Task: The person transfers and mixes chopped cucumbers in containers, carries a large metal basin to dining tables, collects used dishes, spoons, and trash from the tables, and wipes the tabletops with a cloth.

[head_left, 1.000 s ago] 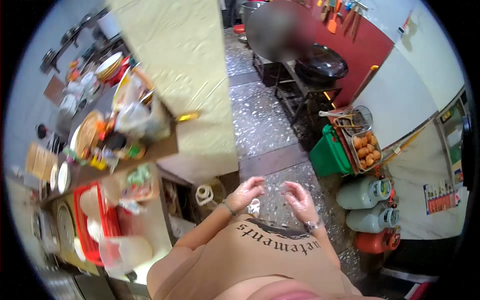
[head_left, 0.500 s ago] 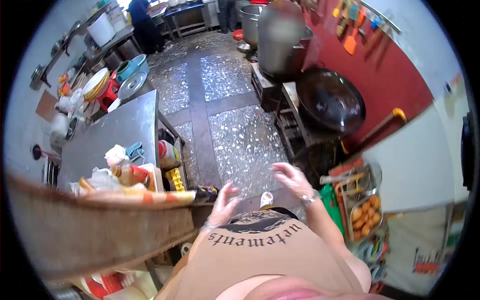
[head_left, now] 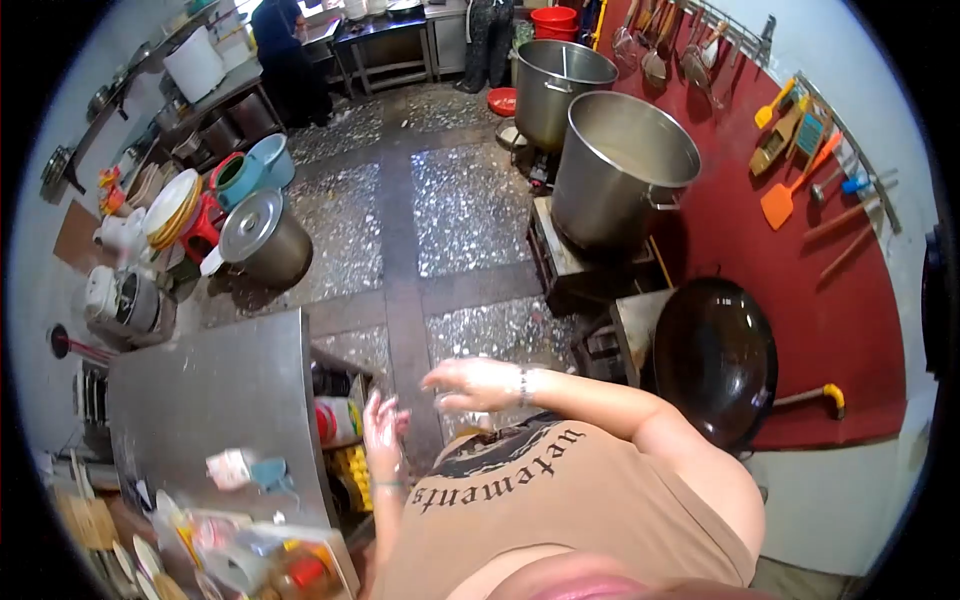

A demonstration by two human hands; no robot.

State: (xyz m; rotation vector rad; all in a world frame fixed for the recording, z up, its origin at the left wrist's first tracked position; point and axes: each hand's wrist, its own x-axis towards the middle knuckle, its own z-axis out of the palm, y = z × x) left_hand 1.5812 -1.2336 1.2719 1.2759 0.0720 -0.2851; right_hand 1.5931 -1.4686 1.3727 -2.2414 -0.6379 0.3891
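My left hand point(head_left: 383, 430) is raised in front of my body, fingers apart and pointing up, holding nothing. It is close to the right edge of a steel table point(head_left: 210, 400). My right hand point(head_left: 475, 385) reaches across my front, its fingers stretched toward the left hand without touching it. Nothing is in it either. A whitish sheen on both hands looks like thin clear gloves, though I cannot be sure. Near my left hand, a red-lidded jar point(head_left: 340, 420) and a yellow crate point(head_left: 352, 475) stand under the table.
Two large steel pots point(head_left: 620, 190) stand on burners ahead on the right, with a black wok point(head_left: 715, 360) nearer. Utensils such as an orange spatula point(head_left: 785, 200) hang on the red wall. A lidded pot point(head_left: 265, 240) is on the floor at left. Two people point(head_left: 285, 60) stand at the back.
The view has moved forward past the wooden edge on the left, and the pots now show sharply. My right hand has swung left across my body; the left is more upright.
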